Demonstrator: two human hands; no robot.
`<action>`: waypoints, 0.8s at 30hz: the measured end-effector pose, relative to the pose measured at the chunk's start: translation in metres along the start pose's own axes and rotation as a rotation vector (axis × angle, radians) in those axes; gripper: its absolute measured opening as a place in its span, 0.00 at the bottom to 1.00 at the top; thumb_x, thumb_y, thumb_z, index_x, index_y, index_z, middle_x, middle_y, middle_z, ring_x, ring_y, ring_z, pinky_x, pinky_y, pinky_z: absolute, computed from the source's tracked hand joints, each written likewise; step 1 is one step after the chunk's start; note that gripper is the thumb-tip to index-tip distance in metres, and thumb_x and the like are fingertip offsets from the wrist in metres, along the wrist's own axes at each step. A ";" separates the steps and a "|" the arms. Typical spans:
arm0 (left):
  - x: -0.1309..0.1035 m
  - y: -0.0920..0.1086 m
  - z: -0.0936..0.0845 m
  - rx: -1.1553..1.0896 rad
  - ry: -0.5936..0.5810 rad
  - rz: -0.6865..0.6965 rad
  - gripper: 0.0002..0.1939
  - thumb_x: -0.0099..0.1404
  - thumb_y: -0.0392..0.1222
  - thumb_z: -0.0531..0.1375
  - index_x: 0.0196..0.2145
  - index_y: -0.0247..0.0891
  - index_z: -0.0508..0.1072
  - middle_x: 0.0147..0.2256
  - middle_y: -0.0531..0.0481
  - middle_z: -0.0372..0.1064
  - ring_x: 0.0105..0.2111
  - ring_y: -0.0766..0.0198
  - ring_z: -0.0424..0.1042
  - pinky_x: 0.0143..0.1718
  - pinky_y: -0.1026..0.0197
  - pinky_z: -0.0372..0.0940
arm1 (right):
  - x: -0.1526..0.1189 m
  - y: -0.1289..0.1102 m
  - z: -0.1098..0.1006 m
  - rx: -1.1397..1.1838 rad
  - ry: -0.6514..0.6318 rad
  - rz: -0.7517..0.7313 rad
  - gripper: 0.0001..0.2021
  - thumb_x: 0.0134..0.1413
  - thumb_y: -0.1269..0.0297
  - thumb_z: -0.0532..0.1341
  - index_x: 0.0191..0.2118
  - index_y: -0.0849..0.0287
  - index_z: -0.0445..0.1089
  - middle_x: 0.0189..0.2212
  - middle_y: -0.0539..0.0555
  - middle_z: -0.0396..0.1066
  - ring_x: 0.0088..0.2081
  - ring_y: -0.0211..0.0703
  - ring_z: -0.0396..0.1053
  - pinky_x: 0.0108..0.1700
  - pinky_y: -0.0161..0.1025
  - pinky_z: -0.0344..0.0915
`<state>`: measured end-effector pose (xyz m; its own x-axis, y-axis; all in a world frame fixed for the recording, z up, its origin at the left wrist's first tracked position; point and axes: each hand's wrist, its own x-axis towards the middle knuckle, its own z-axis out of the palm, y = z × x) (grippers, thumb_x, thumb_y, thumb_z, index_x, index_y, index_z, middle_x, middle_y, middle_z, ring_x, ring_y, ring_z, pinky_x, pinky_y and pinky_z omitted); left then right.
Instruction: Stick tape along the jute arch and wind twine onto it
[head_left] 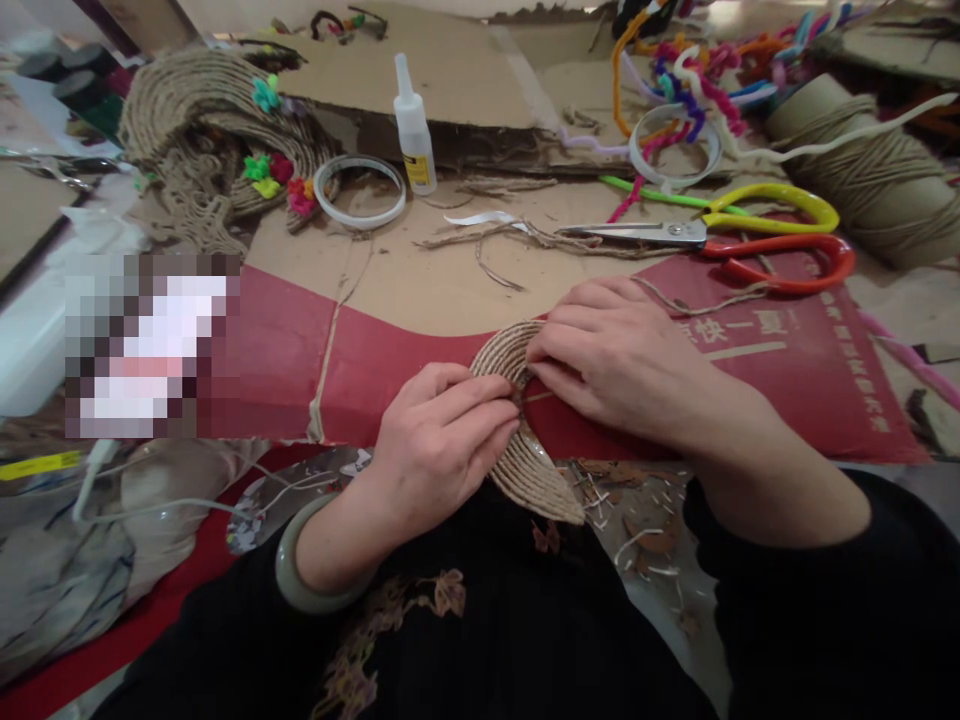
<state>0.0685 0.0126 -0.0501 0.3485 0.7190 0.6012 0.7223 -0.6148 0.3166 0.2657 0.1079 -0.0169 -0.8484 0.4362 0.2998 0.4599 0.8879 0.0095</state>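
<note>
Between my two hands lies a crescent-shaped piece of coiled twine (536, 470), its rows glued side by side, with a pointed end toward my lap. My left hand (446, 430) is closed on the inner edge of the curve, fingertips pressed to the strands. On the upper part of the same crescent, my right hand (600, 345) pinches the edge with thumb and fingers. What lies right under the fingertips is hidden. A thin twine strand (720, 300) runs from behind my right hand toward the scissors (705, 232), which have one yellow and one red handle.
Red cardboard (285, 340) lies under the work. Behind it stand a glue bottle (416, 140) and two tape rolls, one white (322, 205). A finished-looking twine piece with small flowers (195, 110) sits back left, a twine spool (862, 160) right, colourful pipe cleaners (697, 85) behind.
</note>
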 end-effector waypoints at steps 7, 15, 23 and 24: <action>0.002 0.000 0.000 0.003 0.002 0.013 0.06 0.65 0.33 0.64 0.41 0.33 0.78 0.41 0.46 0.81 0.38 0.61 0.73 0.47 0.57 0.70 | 0.000 0.000 0.002 0.003 0.031 -0.030 0.13 0.64 0.67 0.56 0.28 0.58 0.71 0.27 0.54 0.73 0.35 0.46 0.67 0.43 0.43 0.57; 0.001 0.000 0.000 0.029 -0.002 0.021 0.05 0.66 0.35 0.63 0.40 0.35 0.79 0.42 0.46 0.81 0.40 0.61 0.73 0.47 0.57 0.71 | 0.000 0.000 0.004 0.013 0.021 -0.018 0.13 0.64 0.67 0.55 0.28 0.58 0.71 0.26 0.54 0.72 0.34 0.46 0.65 0.44 0.43 0.56; 0.006 -0.001 -0.001 0.048 -0.009 0.054 0.04 0.67 0.34 0.62 0.38 0.35 0.78 0.43 0.46 0.81 0.39 0.62 0.74 0.46 0.58 0.71 | 0.000 0.001 0.004 0.042 -0.008 0.004 0.14 0.64 0.67 0.54 0.28 0.59 0.71 0.27 0.55 0.73 0.35 0.46 0.65 0.44 0.43 0.56; 0.006 0.000 -0.002 0.049 -0.013 0.052 0.04 0.68 0.34 0.62 0.38 0.35 0.78 0.43 0.46 0.81 0.39 0.62 0.74 0.46 0.58 0.71 | 0.000 0.001 0.004 0.045 -0.011 0.005 0.14 0.64 0.67 0.55 0.28 0.59 0.72 0.27 0.55 0.73 0.35 0.46 0.66 0.44 0.43 0.56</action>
<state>0.0693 0.0165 -0.0452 0.3941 0.6906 0.6064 0.7314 -0.6353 0.2481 0.2645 0.1092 -0.0209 -0.8488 0.4424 0.2895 0.4524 0.8911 -0.0354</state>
